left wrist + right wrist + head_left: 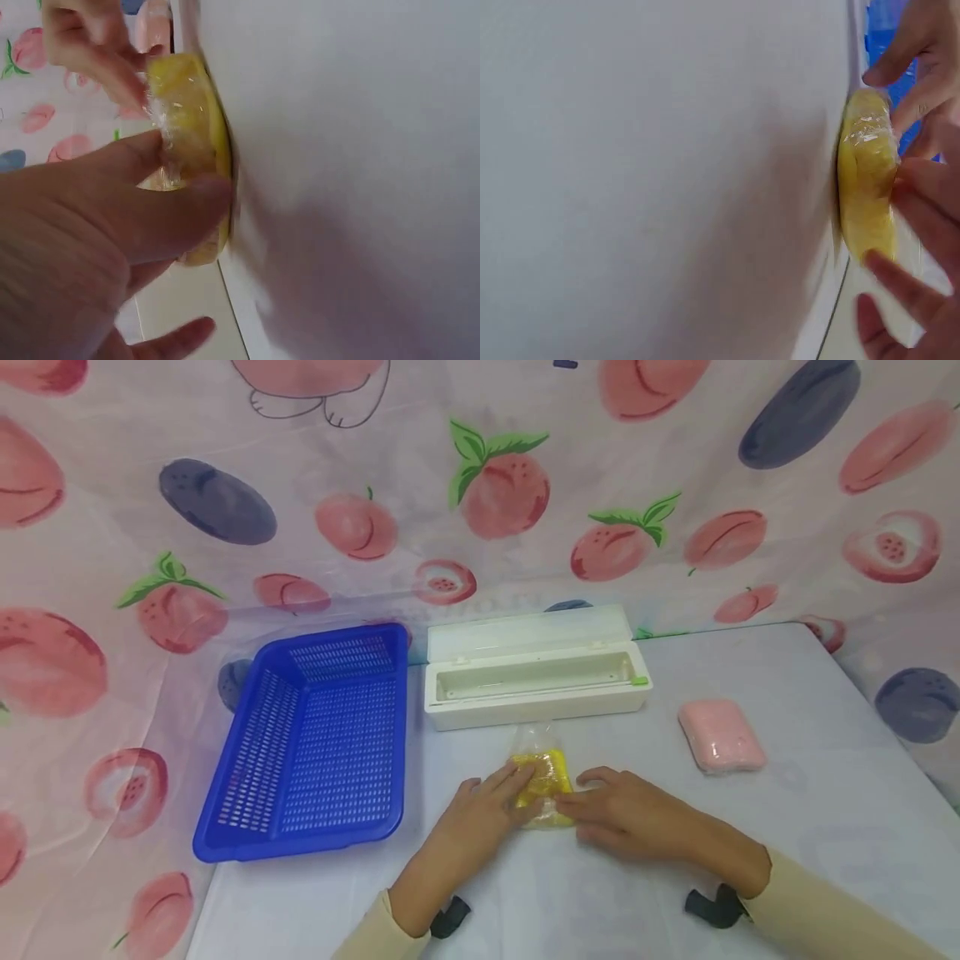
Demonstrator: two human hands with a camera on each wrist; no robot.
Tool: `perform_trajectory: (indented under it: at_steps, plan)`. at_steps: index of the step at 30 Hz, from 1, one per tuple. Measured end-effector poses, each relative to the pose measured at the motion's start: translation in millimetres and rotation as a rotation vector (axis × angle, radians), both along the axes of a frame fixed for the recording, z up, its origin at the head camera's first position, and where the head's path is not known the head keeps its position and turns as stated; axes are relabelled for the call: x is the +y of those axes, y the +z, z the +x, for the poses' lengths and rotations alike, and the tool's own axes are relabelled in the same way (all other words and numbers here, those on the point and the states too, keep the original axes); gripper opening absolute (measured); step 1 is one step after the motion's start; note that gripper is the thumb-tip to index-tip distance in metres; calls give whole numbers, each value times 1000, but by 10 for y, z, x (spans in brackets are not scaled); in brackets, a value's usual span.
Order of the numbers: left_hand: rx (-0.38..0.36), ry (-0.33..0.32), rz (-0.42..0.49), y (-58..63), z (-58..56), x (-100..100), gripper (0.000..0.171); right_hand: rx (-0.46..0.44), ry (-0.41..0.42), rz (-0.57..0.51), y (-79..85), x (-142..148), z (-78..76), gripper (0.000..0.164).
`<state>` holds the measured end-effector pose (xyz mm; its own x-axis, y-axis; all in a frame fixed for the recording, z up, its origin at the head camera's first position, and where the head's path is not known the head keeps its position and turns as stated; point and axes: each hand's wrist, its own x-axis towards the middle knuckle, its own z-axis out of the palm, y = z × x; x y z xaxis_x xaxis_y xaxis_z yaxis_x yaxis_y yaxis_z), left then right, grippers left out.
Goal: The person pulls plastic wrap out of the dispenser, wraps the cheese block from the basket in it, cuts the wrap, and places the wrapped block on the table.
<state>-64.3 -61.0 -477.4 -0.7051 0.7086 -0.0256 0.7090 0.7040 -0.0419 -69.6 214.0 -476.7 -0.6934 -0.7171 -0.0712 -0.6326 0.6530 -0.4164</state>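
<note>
A yellow rounded block (552,768) lies flat on the table, covered in crinkled clear plastic film; its exact kind cannot be told. Loose film (534,737) stretches from its far edge toward the white box. My left hand (483,818) holds the block's left part, the thumb (196,206) along the near side and fingers over the top. From the right, my right hand (630,814) touches the block's near right part with spread fingers (904,285). In the right wrist view, shiny folds of film show on the yellow block (862,161).
Behind the block stands a long white box (536,702), lid raised, with a green piece at its right end. A blue perforated basket (397,743) is at the left. To the right lies a pink film-wrapped block (722,735). Fruit-patterned cloth (525,568) hangs behind the table.
</note>
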Motion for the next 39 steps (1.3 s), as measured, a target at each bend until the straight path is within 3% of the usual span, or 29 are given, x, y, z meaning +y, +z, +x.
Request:
perform_trajectory:
  at_steps: [8,13,17,24,30,36,39]
  plan:
    - [80,-10,127,-15,-84,46,44,38,-165,-185,142,122,43,51]
    - [97,53,167,-49,-73,129,44,58,-194,-209,144,162,43,56]
    - [8,112,181,-27,-59,168,44,60,-200,-207,138,177,37,57]
    - [-259,206,221,92,-59,170,44,29,-215,-187,157,177,31,58]
    - [-269,189,190,98,-93,169,39,50,-189,-202,154,158,22,56]
    - [-328,167,261,64,-90,166,37,61,-166,-174,143,132,51,59]
    - [-362,187,297,48,-82,163,39,110,-96,-131,126,80,95,61]
